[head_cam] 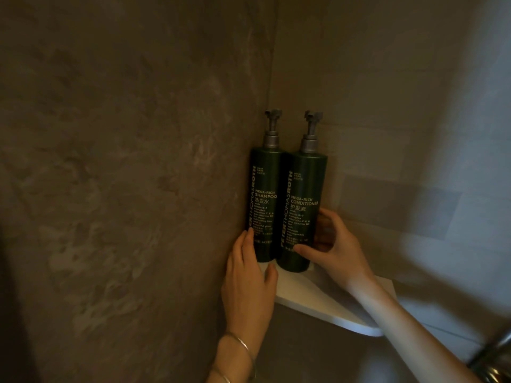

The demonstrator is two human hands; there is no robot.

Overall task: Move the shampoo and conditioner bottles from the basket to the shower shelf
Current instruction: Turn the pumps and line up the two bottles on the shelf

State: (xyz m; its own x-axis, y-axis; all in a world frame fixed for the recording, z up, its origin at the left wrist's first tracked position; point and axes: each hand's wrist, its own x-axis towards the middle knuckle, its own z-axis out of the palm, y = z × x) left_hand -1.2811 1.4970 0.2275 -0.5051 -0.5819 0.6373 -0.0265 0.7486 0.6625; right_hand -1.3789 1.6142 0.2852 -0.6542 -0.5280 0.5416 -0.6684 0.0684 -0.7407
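Two dark green pump bottles stand upright side by side on a white corner shelf (312, 299). The shampoo bottle (265, 189) is on the left, against the wall. The conditioner bottle (302, 200) touches it on the right. My left hand (249, 283) rests against the lower part of the shampoo bottle, fingers along its side and thumb at its base. My right hand (334, 244) wraps around the lower part of the conditioner bottle, thumb in front and fingers behind. The basket is not in view.
Brown stone-like walls meet in the corner behind the bottles. A metal fixture (495, 357) shows at the bottom right edge. The shelf's front part, toward its rounded rim, is bare. Thin bangles circle my left wrist.
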